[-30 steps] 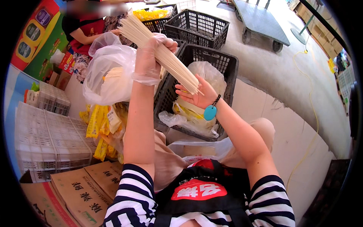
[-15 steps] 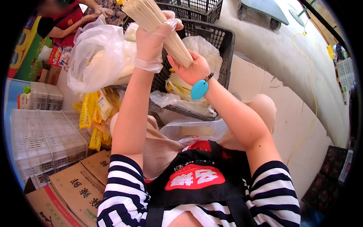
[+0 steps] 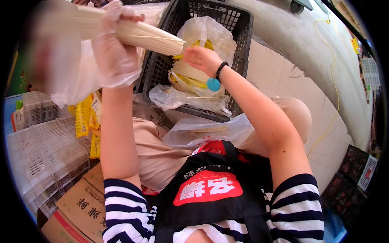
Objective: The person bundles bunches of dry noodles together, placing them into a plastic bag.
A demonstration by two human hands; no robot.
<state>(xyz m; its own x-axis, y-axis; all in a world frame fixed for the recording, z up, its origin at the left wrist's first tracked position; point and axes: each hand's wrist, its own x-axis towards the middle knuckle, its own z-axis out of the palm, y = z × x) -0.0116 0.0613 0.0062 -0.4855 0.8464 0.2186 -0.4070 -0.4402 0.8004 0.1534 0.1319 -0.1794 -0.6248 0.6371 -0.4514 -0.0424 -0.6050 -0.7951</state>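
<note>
In a thin clear glove, my left hand [image 3: 115,48] is closed round a thick bundle of long, thin, pale straight sticks [image 3: 152,38], held tilted with its lower end to the right. Just beside that end is my bare right hand [image 3: 202,60], palm turned toward it, fingers stretched out and holding nothing. A black bead bracelet with a turquoise disc [image 3: 213,84] circles the right wrist. Below this hand stands a black slatted crate [image 3: 243,30], lined with crumpled clear plastic [image 3: 208,30], in which more pale sticks and yellow wrapping lie.
A clear bag [image 3: 235,127] lies between my knees. To the left are yellow packets [image 3: 84,115], stacked white plastic baskets [image 3: 48,148] and cardboard boxes [image 3: 83,202]. A yellow cable [image 3: 330,77] crosses the floor at right. A trolley wheel [image 3: 297,7] shows at the top.
My left hand has carried the bundle left and tipped it closer to level. My right hand has come off the bundle's end. The crate sits lower left of its former place in view.
</note>
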